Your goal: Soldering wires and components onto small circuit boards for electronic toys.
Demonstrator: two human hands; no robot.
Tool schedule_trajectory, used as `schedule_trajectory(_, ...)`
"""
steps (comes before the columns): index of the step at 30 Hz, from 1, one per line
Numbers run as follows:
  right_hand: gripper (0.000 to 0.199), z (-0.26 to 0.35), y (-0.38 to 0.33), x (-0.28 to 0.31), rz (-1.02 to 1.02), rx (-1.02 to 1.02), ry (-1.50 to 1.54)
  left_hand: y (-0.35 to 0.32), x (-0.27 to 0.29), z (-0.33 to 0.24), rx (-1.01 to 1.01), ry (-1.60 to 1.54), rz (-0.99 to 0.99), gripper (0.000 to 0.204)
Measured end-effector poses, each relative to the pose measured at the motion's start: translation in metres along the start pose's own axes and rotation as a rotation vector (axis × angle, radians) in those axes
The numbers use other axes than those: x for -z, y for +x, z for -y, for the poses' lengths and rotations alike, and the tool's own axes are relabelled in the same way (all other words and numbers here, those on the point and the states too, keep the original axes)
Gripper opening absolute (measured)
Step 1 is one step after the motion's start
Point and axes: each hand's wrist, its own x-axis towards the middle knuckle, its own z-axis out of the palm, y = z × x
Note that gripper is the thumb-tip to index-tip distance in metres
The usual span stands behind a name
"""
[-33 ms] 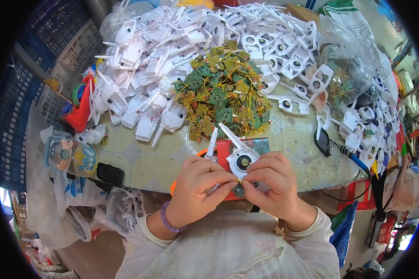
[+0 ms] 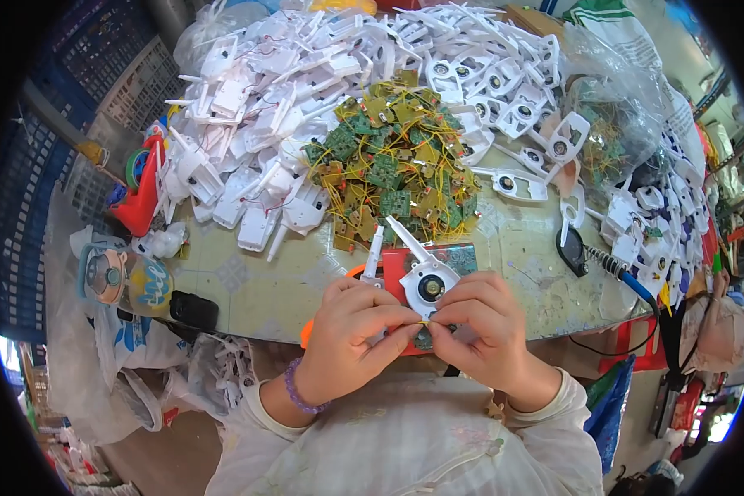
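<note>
My left hand [image 2: 360,326] and my right hand [image 2: 481,329] meet near the table's front edge, thumbs and forefingers pinched almost tip to tip. Between them shows a short bit of thin yellow wire [image 2: 424,321]; its ends are hidden by my fingers. Directly beyond the fingertips lies a white plastic housing [image 2: 412,225] with a long arm pointing away from me and a round black speaker [image 2: 431,288] in its body. Another white long-armed part [image 2: 374,255] is beside it, partly behind my left hand. Under these is a red flat piece [image 2: 394,266] with a green board at its right.
A heap of green circuit boards [image 2: 384,174] with yellow wires lies ahead, before piles of white housings [image 2: 256,99]. At right rests a soldering iron [image 2: 632,285] near a black round piece [image 2: 570,250]. A black phone-like object [image 2: 194,310] and a bottle [image 2: 105,273] are at left.
</note>
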Motion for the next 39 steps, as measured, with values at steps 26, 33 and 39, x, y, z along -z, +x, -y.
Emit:
schedule_trajectory(26, 0.022, -0.023, -0.151, 0.212, -1.132, -0.563, -0.639, 0.022, -0.009, 0.004, -0.042, 0.256, -0.001, 0.011)
schedule_trajectory(33, 0.031, -0.003, -0.131, 0.137, -0.861, 0.007, -0.252, 0.026, -0.022, 0.001, -0.017, 0.355, 0.022, 0.008)
schedule_trajectory(39, 0.034, 0.007, -0.082, 0.071, -0.543, 0.109, 0.155, 0.024, -0.024, 0.001, -0.023, 0.4, 0.014, 0.007)
